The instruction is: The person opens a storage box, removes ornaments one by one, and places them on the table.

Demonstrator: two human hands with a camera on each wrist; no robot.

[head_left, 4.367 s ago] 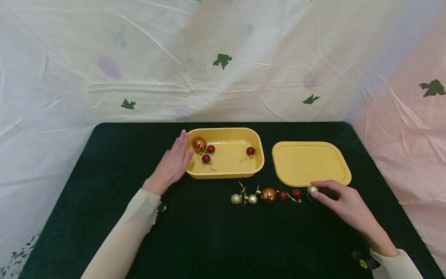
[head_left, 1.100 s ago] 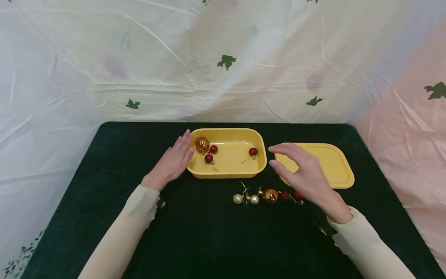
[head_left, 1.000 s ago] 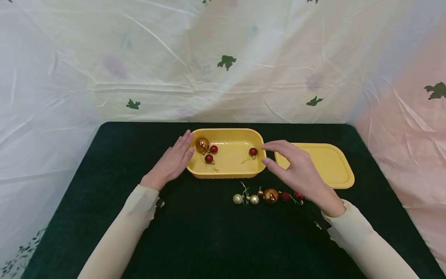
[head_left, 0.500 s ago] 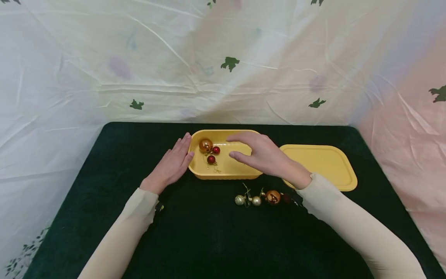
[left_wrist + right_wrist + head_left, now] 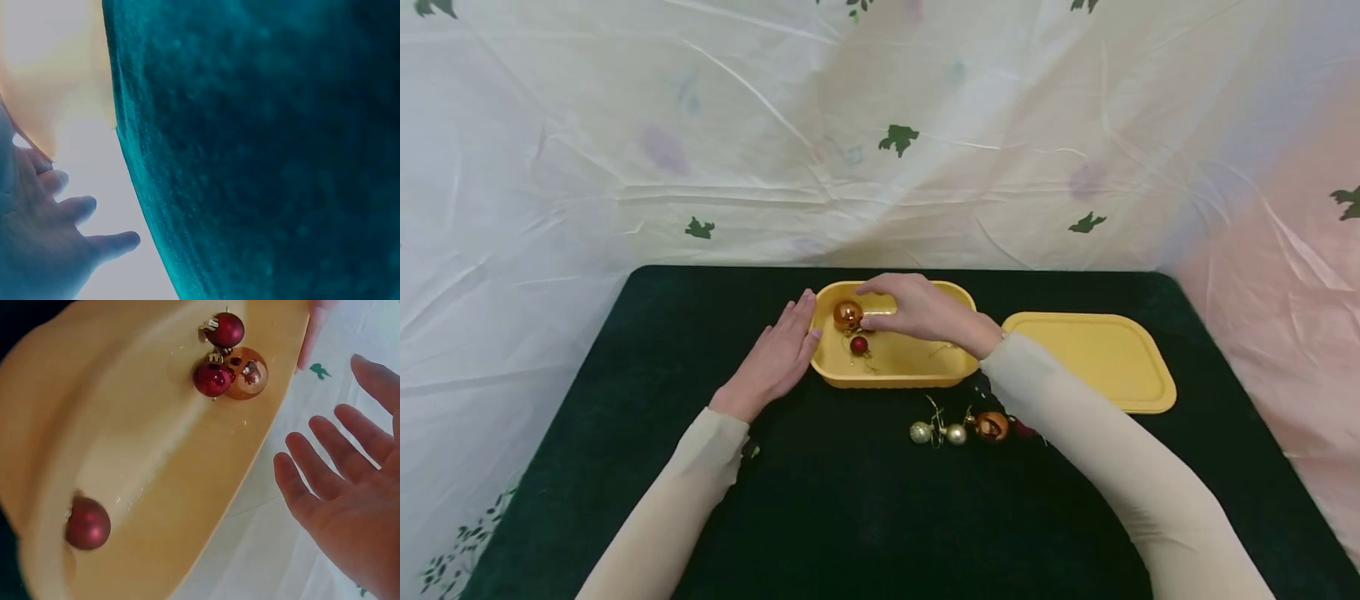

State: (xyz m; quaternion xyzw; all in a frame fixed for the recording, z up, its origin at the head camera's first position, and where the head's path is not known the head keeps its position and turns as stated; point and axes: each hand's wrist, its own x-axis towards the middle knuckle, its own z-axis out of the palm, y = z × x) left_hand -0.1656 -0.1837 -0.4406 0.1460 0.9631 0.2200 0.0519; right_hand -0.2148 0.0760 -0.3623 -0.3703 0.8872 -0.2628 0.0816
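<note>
My left hand lies against the left end of a yellow plastic box, fingers straight. Over the box, my right hand has its thumb and fingers apart, with nothing between them. Its fingertips are beside a shiny copper Christmas bauble in the box's left part. A red bauble sits just in front of that; a second small red bauble is mostly behind my thumb in the head view. Another red bauble lies at the opposite end of the box, hidden under my right hand in the head view.
A flat yellow lid lies right of the box. In front of the box is a row of baubles: glittery gold, plain gold, copper and red. My right sleeve covers the row's right end.
My right hand, earlier at a glittery gold bauble near the lid, has moved left across the lid and over the box towards its copper bauble. My left hand has stayed at the box.
</note>
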